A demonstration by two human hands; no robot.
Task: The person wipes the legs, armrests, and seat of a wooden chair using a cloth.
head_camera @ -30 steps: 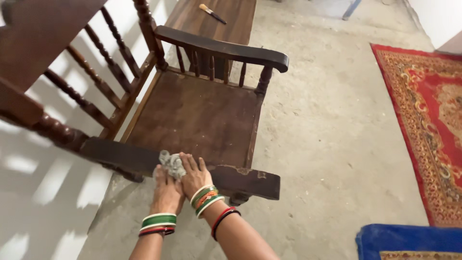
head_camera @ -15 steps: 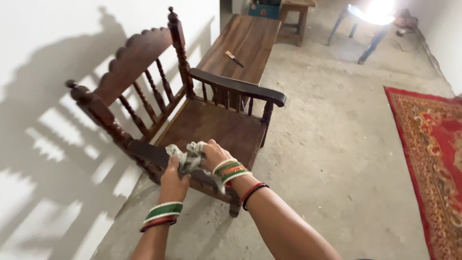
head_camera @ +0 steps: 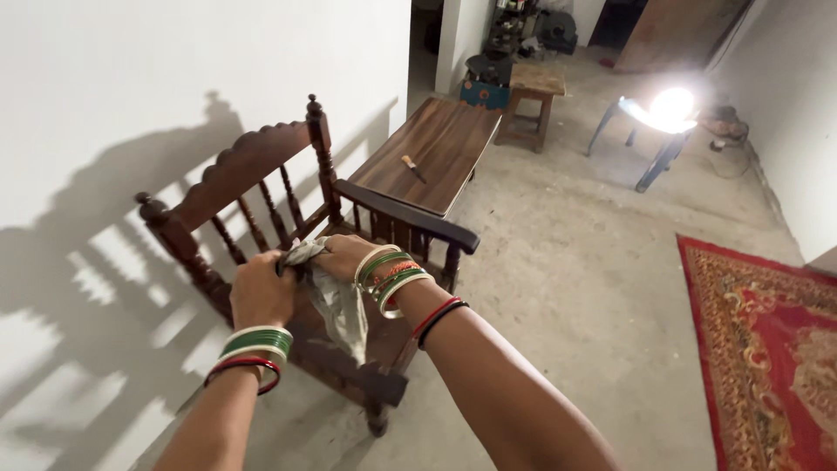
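A dark wooden armchair [head_camera: 253, 166] with turned spindles stands against the white wall. My left hand [head_camera: 260, 293] and my right hand [head_camera: 345, 255] both grip a grey cloth [head_camera: 340, 307], lifted above the chair's seat. The cloth hangs down loosely between my hands and hides most of the seat. Both wrists wear green, white and red bangles. The chair's far armrest [head_camera: 410, 218] shows beyond my right hand.
A long wooden table [head_camera: 453, 131] with a small brush [head_camera: 411, 167] on it stands behind the chair. Farther back are a small stool [head_camera: 534, 85] and a bright lamp [head_camera: 673, 106] on a grey chair. A red patterned rug [head_camera: 767, 340] lies at right.
My hands have lifted the cloth off the near armrest and hold it spread above the seat. The camera has tilted up, showing more of the room.
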